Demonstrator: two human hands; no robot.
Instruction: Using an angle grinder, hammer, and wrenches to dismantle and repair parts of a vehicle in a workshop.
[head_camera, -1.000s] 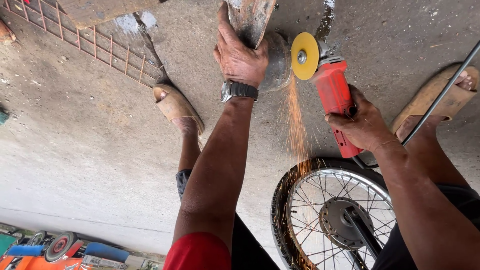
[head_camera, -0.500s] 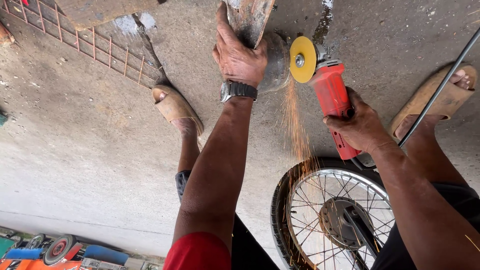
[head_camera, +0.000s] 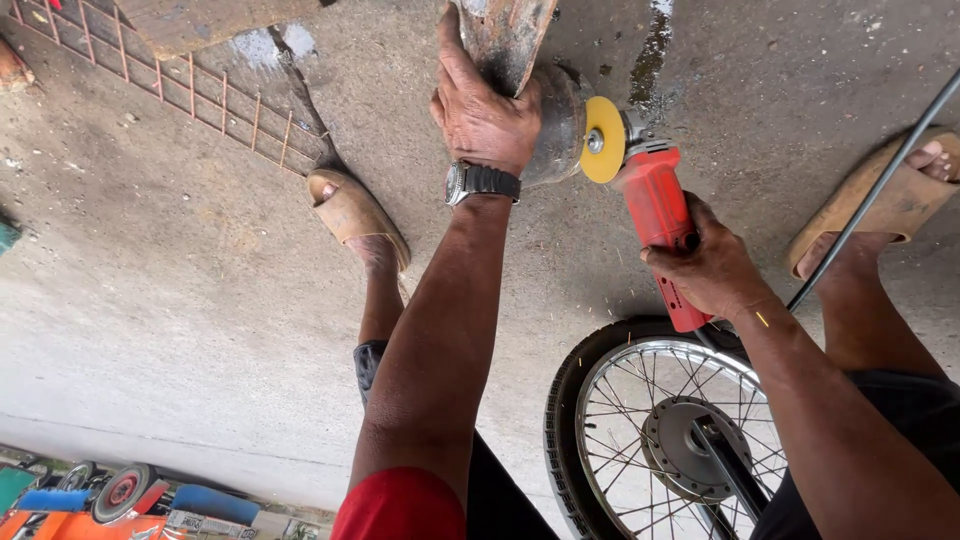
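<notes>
The left hand (head_camera: 483, 118) clamps its fingers over the rusty grey metal workpiece (head_camera: 520, 70) at upper centre of the frame, on the concrete floor (head_camera: 200, 300). The right hand (head_camera: 712, 268) wraps its fingers round the red angle grinder (head_camera: 660, 215); its yellow disc (head_camera: 603, 153) touches the workpiece. Judgement: keep the disc shallow, pressure light, the left fingers clear.

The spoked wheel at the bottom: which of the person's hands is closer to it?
Right. The right hand grips the red grinder just above the wheel. The left hand is farther up, pressing on a metal piece.
</notes>
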